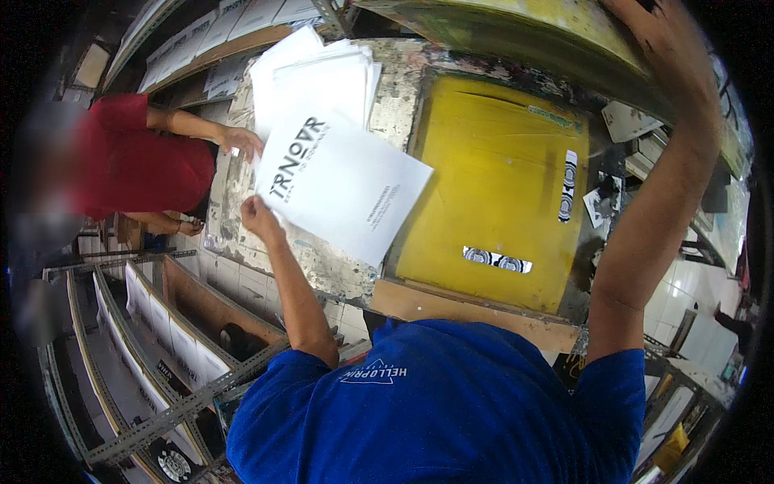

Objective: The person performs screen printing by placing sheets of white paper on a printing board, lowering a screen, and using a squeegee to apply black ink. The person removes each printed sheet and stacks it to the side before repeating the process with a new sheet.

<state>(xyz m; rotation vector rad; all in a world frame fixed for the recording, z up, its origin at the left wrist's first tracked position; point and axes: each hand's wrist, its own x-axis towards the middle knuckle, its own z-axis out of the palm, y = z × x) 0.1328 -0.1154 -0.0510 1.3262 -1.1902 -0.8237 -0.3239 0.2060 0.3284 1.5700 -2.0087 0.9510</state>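
A white printed sheet (347, 181) with black lettering slants between the worn table and the yellow board. My left hand (262, 219) pinches its near left edge, fingers closed. A co-worker's hand (240, 142) is at the sheet's far left edge. To the right lies the flat yellow board (492, 185), with two black-and-white patterned strips, one near its front (497, 260) and one at its right side (568, 187). My right arm reaches up to a raised yellow-green frame (516, 32); my right hand (641, 18) grips its edge, its fingers partly cut off by the picture's rim.
A stack of white sheets (322, 81) sits at the back of the paint-spotted table (322, 266). The co-worker in a red shirt (149, 157) stands at the left. Metal-edged racks (145, 347) with white sheets fill the lower left; another shelf (218, 40) holds more behind.
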